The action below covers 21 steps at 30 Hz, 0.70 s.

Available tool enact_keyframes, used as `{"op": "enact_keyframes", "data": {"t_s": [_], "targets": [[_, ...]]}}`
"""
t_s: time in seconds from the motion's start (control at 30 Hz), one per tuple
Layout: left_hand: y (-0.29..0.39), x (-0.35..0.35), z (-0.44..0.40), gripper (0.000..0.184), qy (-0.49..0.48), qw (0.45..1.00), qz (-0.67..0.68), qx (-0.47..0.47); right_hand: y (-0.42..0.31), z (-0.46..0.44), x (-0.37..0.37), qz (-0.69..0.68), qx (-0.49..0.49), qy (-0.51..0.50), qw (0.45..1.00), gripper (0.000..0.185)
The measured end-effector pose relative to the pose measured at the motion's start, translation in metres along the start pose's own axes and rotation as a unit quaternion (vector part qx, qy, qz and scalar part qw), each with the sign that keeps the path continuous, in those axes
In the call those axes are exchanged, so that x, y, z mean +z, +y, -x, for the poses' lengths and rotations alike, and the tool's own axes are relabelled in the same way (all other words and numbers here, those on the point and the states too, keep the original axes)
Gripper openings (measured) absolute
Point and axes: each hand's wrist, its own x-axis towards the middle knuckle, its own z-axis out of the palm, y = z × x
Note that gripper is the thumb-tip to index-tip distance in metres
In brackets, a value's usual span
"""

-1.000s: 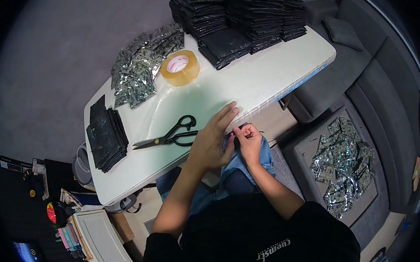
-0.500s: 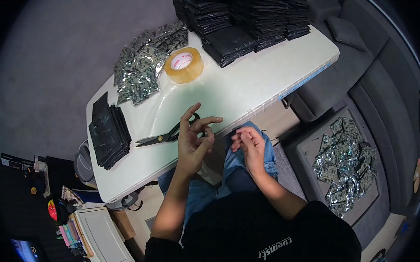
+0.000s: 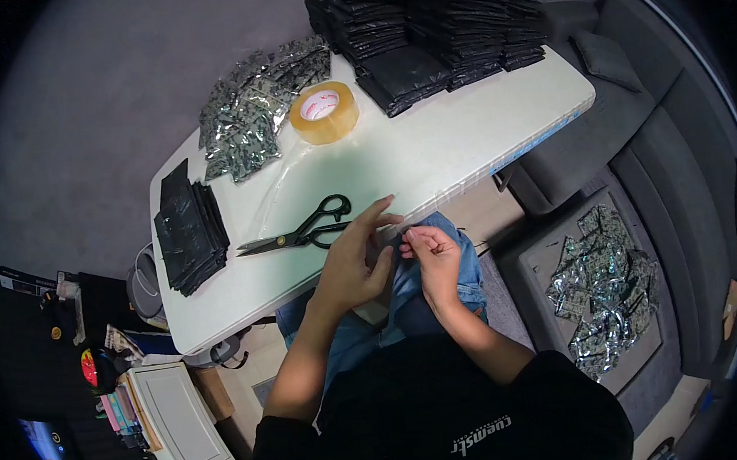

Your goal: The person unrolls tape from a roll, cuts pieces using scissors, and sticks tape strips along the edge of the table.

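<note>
My left hand (image 3: 355, 264) is over the table's near edge, thumb apart and fingers stretched toward my right hand. Nothing shows in its grip. Just past that edge, above my lap, my right hand (image 3: 439, 264) is closed, thumb pressed against the fingertips. Whatever it may pinch is too small to make out. The fingertips of both hands are close together. Beside my left hand lie black-handled scissors (image 3: 304, 236), blades pointing left. A large roll of clear yellowish tape (image 3: 342, 125) rests on its side farther back.
The white table (image 3: 455, 134) bears a heap of shiny patterned packets (image 3: 242, 124), a small stack of black plastic packages (image 3: 190, 239) and tall black stacks (image 3: 449, 26). Clear strips hang at its near edge. More shiny packets (image 3: 609, 288) lie right, by a grey sofa (image 3: 581, 152).
My left hand has moved right and nearer my right hand, uncovering the scissors' handles. The right hand's fingers have drawn into a pinch.
</note>
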Motion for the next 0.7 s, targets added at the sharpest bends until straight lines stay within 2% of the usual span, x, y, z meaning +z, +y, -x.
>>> {"op": "enact_keyframes", "data": {"t_s": [0.17, 0.27, 0.37, 0.47, 0.57, 0.7], "targets": [[0.006, 0.000, -0.007, 0.080, -0.047, 0.993, -0.105, 0.019, 0.015, -0.006, -0.010, 0.006, -0.001, 0.009, 1.000, 0.014], [0.007, 0.002, -0.009, 0.083, -0.044, 0.983, -0.166, 0.066, 0.018, -0.009, -0.012, 0.006, -0.006, 0.012, 1.000, 0.014], [0.019, -0.002, -0.014, 0.082, -0.062, 0.975, -0.205, 0.061, 0.017, -0.012, -0.010, 0.006, -0.014, 0.012, 1.000, 0.013], [0.018, 0.000, -0.015, 0.081, -0.053, 0.973, -0.206, 0.087, 0.019, -0.013, -0.008, 0.007, -0.020, 0.011, 1.000, 0.012], [0.020, -0.001, -0.014, 0.082, -0.069, 0.972, -0.216, 0.065, 0.023, -0.015, -0.009, 0.009, -0.026, 0.009, 1.000, 0.011], [0.017, -0.001, -0.014, 0.082, -0.058, 0.970, -0.220, 0.085, 0.024, -0.015, -0.009, 0.006, -0.026, 0.002, 1.000, 0.010]]}}
